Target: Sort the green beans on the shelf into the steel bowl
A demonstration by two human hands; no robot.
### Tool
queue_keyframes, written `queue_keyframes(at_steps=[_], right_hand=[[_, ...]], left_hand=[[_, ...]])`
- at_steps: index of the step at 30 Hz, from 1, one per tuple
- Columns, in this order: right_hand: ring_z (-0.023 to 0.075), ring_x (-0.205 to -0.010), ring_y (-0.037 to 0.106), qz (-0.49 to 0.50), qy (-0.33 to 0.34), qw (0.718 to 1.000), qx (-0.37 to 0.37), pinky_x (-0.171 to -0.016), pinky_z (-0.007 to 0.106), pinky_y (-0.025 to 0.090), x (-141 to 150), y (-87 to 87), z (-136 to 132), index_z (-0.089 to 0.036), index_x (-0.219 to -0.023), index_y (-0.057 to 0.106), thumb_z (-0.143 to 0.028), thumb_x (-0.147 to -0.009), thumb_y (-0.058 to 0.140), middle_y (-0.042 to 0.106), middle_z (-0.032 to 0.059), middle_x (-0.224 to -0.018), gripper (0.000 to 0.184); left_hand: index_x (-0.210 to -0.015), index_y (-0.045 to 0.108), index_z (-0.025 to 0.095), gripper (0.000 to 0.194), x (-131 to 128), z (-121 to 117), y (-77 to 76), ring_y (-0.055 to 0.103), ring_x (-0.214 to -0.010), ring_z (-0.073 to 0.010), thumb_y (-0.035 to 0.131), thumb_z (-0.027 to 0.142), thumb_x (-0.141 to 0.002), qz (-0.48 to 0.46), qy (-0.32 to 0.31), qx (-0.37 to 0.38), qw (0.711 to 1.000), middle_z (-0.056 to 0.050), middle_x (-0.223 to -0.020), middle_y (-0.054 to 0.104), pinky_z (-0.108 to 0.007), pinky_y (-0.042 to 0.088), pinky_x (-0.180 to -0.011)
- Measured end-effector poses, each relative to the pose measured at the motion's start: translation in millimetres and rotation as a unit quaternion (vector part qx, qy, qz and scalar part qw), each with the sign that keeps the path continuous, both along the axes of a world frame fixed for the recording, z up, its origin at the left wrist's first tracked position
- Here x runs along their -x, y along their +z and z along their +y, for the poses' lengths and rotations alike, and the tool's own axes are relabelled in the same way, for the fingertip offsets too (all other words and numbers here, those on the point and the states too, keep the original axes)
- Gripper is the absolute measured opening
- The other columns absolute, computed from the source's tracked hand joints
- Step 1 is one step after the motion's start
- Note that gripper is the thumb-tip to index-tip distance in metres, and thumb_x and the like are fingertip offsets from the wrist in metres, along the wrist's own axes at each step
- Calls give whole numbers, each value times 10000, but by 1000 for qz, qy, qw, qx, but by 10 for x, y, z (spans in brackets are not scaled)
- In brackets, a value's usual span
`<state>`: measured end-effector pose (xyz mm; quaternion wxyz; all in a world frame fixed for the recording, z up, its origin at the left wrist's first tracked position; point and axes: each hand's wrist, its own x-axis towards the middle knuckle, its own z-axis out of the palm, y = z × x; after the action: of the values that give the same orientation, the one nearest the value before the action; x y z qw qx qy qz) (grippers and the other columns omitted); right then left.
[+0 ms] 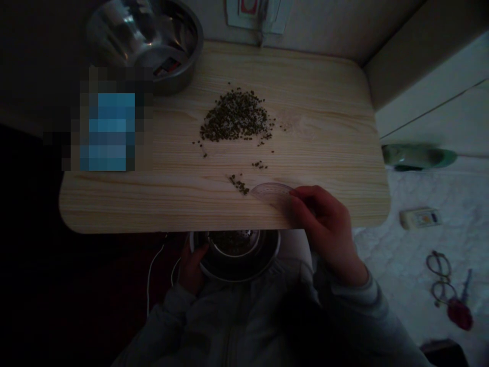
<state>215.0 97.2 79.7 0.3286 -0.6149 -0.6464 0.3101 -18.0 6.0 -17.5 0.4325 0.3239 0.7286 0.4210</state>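
Observation:
My right hand [324,224] pinches one end of a clear plastic protractor [272,189], which rests on the wooden tabletop [153,204] near its front edge. Just left of the protractor's tip lies a small cluster of dark green beans [240,184] that look like mung beans. A larger pile of the same beans [237,116] is spread farther back, with a few strays between. Below the front edge, my left hand [194,265] grips the rim of a metal bowl [240,272] at my lap. Some beans show inside it; the tabletop hides its far part.
A big steel bowl [183,81] stands at the back left, beside a blurred-out blue patch [110,132]. A wall socket [260,15] is behind the table. On the white quilted surface at right lie a green object [424,156], a small pale box [420,218] and scissors-like handles [439,275].

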Motion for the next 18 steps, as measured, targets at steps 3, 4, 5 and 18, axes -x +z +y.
queue_keyframes(at_steps=[3, 4, 5, 18], right_hand=[[134, -671, 545, -12, 0, 1000, -7, -588, 260, 426, 23, 5, 17, -194, -874, 588, -240, -807, 536, 612, 9, -759, 97], [135, -674, 547, -12, 1, 1000, -8, -592, 261, 427, 29, 7, 23, -193, -873, 586, -240, -808, 534, 612, 8, -758, 96], [136, -679, 551, -12, 2, 1000, -8, -595, 263, 429, 34, 9, 27, -194, -872, 585, -242, -809, 532, 612, 9, -759, 95], [130, -662, 543, -30, 23, 999, -20, -578, 258, 427, 57, 16, 13, -195, -867, 583, -234, -813, 524, 608, 7, -748, 88]], left_hand=[[-780, 670, 218, 179, -12, 13, -14, 560, -1020, -257, 597, 307, -642, -11, 3, 4, 1000, -61, -929, 648, -374, 409, -929], [-762, 669, 219, 172, -10, 10, -23, 562, -1015, -260, 596, 315, -640, -10, 1, 3, 1000, -60, -912, 649, -379, 408, -929], [-739, 667, 221, 162, -6, 4, -32, 562, -1012, -263, 602, 322, -629, -5, -2, 1, 1000, -58, -895, 649, -384, 402, -936], [-856, 669, 225, 234, -59, 77, 62, 595, -932, -251, 564, 300, -661, -11, -7, 0, 1000, -55, -805, 658, -362, 462, -855]])
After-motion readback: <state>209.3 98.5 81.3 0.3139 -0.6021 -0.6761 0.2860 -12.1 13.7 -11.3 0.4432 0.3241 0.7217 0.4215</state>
